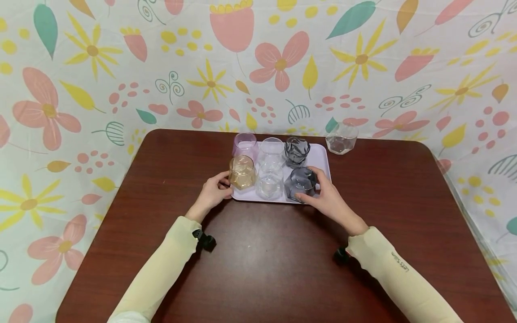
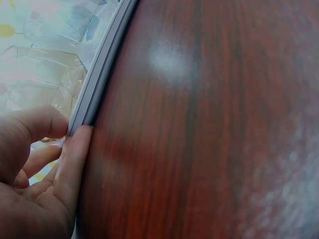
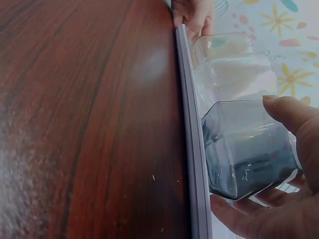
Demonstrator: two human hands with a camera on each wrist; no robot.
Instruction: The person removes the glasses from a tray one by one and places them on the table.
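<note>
Left hand (image 1: 212, 193) and right hand (image 1: 326, 197) bare. Left sleeve (image 1: 161, 264) and right sleeve (image 1: 404, 282) pale yellow, wavy at the cuffs; small dark lettering (image 1: 400, 262) on the right, reads like "Let's Slim". White cloth (image 1: 129, 317) at left sleeve's lower end. Black left camera (image 1: 208, 242), black right camera (image 1: 341, 255) by the cuffs.

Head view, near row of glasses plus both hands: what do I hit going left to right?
Left hand → amber glass → near clear glass → near smoky gray glass → right hand.
</note>
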